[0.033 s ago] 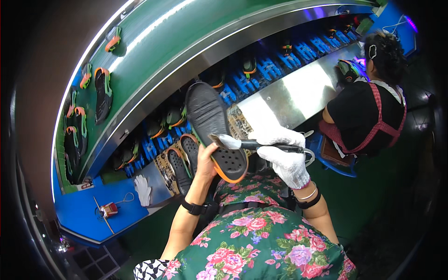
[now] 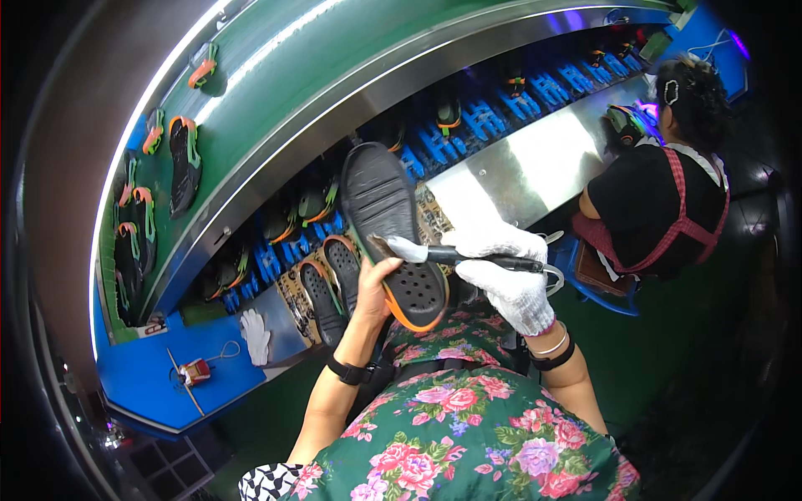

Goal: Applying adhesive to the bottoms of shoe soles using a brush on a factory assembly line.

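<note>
Got a black sole [image 2: 380, 192] mid-frame, long axis running about 11 to 5: ridged at the far end, perforated at the near end, orange-rimmed there. Pinching it at its 7 o'clock edge with the left grip [image 2: 373, 288] (bare), closed onto the rim, thumb on top. Wrapping a flat brush [image 2: 409, 250] in the right grip [image 2: 505, 271] (white knit glove), fingers closed round the black handle. Aiming the bristles at 9, over the middle of the sole; can't confirm contact. Seeing two more soles [image 2: 317, 296] on the metal bench [image 2: 493, 175] between 8 and 9, near the left grip. Also at 8, farther out: a loose white glove [image 2: 256, 336]. Toward 10, on a raised green surface [image 2: 317, 83]: several black-orange-green shoes [image 2: 185, 163]. Between 2 and 3: a seated co-worker [image 2: 656, 209], dark top, red apron.
</note>
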Motion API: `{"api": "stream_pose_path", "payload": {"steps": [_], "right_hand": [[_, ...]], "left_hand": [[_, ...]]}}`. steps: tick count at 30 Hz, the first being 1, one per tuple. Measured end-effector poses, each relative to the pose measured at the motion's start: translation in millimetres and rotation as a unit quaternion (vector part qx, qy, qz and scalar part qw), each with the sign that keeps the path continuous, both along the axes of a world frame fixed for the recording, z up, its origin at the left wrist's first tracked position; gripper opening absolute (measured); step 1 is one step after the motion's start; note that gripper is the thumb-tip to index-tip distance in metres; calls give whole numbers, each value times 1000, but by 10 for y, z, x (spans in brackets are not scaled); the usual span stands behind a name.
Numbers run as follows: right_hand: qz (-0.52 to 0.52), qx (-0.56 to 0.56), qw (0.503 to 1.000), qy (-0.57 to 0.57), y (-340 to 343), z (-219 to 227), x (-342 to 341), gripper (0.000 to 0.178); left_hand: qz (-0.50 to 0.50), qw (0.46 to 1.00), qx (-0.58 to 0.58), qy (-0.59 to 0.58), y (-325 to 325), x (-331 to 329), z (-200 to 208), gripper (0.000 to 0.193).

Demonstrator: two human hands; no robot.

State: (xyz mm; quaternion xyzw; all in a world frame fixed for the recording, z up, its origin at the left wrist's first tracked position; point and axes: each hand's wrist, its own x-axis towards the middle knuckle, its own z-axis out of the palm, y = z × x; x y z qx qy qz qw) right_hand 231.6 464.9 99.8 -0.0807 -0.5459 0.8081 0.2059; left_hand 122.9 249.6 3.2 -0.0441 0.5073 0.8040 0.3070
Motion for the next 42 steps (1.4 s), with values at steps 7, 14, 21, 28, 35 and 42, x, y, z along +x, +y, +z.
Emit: {"api": "stream_pose_path", "payload": {"steps": [7,14,21,28,35,42], "right_hand": [[-19,173,981,83,-49,30,-121,16],[-84,343,929,109,-125,80,-161,17],[-136,484,857,117,-101,132,-239,30],[-37,494,858,137,-329,-308,-125,50],[-54,474,864,161,-218,28,-187,46],[-11,335,928,162,-238,59,-203,31]], "left_hand": [[-84,969,200,-114,-20,177,128,90],[-65,910,388,-134,227,197,296,88],[-36,961,265,-65,230,320,357,92],[-99,995,-31,15,309,472,429,118],[-60,863,495,-79,174,441,-62,105],[-72,990,-45,109,21,286,-77,107]]}}
